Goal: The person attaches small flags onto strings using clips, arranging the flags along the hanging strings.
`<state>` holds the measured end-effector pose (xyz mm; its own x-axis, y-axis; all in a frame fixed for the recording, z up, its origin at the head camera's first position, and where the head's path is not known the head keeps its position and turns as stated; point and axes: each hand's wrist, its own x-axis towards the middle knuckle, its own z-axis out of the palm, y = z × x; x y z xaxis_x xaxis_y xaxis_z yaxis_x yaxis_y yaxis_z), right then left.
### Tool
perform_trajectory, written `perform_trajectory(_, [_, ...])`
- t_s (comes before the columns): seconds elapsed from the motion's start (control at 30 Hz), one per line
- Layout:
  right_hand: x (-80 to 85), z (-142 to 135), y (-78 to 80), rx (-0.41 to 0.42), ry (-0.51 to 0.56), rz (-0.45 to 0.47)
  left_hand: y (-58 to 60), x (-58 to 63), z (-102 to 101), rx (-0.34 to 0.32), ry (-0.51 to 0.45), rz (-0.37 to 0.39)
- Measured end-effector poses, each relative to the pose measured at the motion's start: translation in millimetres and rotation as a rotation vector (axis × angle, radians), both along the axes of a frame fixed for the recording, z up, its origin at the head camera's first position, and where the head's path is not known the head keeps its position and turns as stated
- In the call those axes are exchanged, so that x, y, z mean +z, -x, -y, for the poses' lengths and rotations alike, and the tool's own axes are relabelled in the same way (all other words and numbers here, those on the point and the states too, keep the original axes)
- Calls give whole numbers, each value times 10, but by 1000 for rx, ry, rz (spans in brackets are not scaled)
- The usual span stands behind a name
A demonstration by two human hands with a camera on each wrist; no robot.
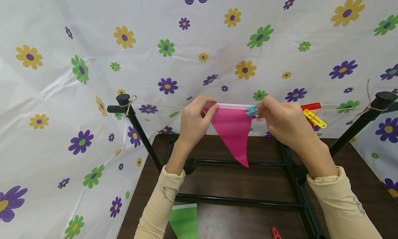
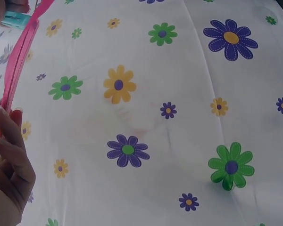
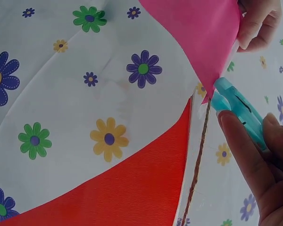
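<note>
Pink pennant [image 1: 233,128]: hung point-down at the string [image 3: 198,165], pale top band lying along the line. The left hand [image 1: 196,121] pinched its left top corner at the string between thumb and fingers, probably to hold the edge level and stop it sliding.

At the other top corner, the right hand [image 1: 283,123] grasped a blue clothespin [image 1: 252,110] by its tail end, thumb against fingers. Its nose met corner and string together, an angle that likely let it catch both; whether it had bitten down, I could not tell.

The string ran between a left post [image 1: 141,138] and a right post [image 1: 354,128], knotted near each top, presumably to give a line that would bear weight. Along its right stretch was a red pennant [image 3: 132,197], with a yellow clothespin [image 1: 314,118] against it. Below the string, on the dark table [image 1: 242,183], lay a green pennant [image 1: 186,220] and a red clothespin [image 1: 275,233], both within easy reach.
</note>
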<state>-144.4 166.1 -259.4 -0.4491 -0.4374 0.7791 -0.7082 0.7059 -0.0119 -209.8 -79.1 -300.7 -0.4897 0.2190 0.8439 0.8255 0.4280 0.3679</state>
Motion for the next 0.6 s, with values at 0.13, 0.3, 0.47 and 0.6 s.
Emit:
perform_trajectory(0.13, [-23,1,-2,-21,-41,14,-4,-2,18,-7,35,23])
perform_trajectory(0.3, [-6,-18,25,-29,24,-60,0,-13,30,-59,22,39])
perform_trajectory(0.47, [33,-76,58,-44,140,-116,14,-21,34,-104,-9,43])
perform_trajectory(0.6, [35,-131,58,-68,146,-106,25,-21,34,-113,-10,36])
